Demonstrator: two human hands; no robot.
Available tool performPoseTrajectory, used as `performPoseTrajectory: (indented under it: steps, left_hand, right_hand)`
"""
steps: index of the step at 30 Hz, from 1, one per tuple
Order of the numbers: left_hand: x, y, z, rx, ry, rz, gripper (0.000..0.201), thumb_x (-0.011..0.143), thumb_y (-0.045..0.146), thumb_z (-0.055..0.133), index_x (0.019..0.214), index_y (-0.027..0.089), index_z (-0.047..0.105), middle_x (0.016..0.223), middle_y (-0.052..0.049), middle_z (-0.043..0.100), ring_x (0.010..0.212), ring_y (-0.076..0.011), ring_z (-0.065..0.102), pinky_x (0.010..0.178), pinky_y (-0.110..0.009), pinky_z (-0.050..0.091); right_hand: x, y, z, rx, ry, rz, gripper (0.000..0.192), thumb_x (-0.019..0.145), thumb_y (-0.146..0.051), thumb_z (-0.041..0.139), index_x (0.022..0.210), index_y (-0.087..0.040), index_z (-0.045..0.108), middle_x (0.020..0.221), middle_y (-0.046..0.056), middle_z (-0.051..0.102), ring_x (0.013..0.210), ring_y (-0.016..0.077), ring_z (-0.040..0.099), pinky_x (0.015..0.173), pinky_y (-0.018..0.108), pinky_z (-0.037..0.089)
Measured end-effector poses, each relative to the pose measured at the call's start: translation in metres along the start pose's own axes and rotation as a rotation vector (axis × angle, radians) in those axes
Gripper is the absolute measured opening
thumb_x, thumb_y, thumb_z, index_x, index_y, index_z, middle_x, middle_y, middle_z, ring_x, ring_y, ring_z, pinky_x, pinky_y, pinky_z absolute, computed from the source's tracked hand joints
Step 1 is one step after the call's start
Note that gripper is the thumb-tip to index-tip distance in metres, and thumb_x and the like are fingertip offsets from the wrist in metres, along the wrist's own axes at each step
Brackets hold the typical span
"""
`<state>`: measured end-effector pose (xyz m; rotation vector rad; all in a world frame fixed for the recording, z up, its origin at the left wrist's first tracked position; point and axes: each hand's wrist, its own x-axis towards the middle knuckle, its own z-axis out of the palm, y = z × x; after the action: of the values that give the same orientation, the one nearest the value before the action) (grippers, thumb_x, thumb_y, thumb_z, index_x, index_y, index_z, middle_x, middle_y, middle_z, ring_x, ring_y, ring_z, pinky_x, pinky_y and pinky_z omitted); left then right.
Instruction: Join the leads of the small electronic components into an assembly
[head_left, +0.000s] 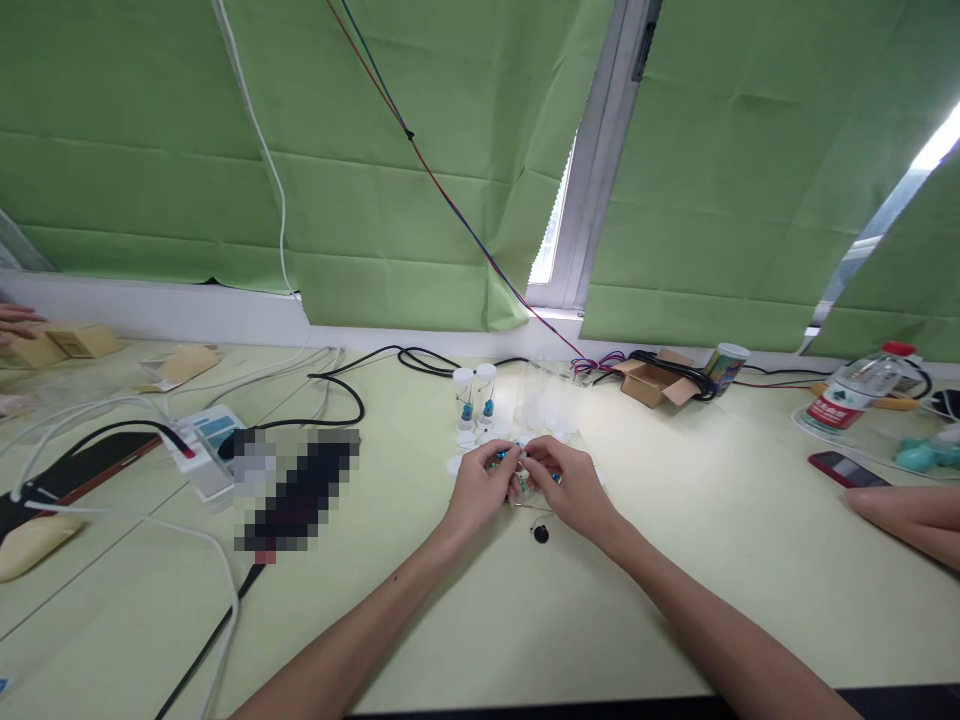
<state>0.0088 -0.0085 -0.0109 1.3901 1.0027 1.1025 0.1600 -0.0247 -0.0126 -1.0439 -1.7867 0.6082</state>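
Note:
My left hand (pixel 484 482) and my right hand (pixel 568 485) meet over the middle of the table, fingertips pinched together around something small that I cannot make out. Bits of blue and green show between and under the fingers. Just below the hands lies a small round black part (pixel 541 534) with a thin wire beside it. Behind my left hand stand two clear tubes with white lids, one on the left (pixel 463 388) and one on the right (pixel 486 388), each with a blue piece inside. Several clear plastic containers (pixel 551 400) stand behind my right hand.
An opened cardboard box (pixel 654 382), a can (pixel 724 366) and a water bottle (pixel 855 390) stand toward the back right. Another person's arm (pixel 911 515) rests at right by a phone (pixel 847 470). A power strip (pixel 206 460) and cables lie left.

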Motion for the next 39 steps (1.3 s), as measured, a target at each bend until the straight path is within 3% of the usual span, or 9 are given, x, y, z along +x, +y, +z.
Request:
performPoseTrajectory:
  steps: [39]
  left_hand:
    - [-0.0015, 0.0028, 0.0006, -0.019, -0.025, -0.009, 0.026, 0.079, 0.042, 0.063, 0.088, 0.017, 0.065, 0.053, 0.002, 0.055, 0.045, -0.0109, 0.049, 0.050, -0.024, 0.039]
  right_hand:
    - [-0.0003, -0.0024, -0.0011, -0.035, -0.023, 0.048, 0.023, 0.098, -0.038, 0.046, 0.089, -0.022, 0.060, 0.063, -0.001, 0.062, 0.053, 0.0142, 0.059, 0.055, 0.025, 0.048]
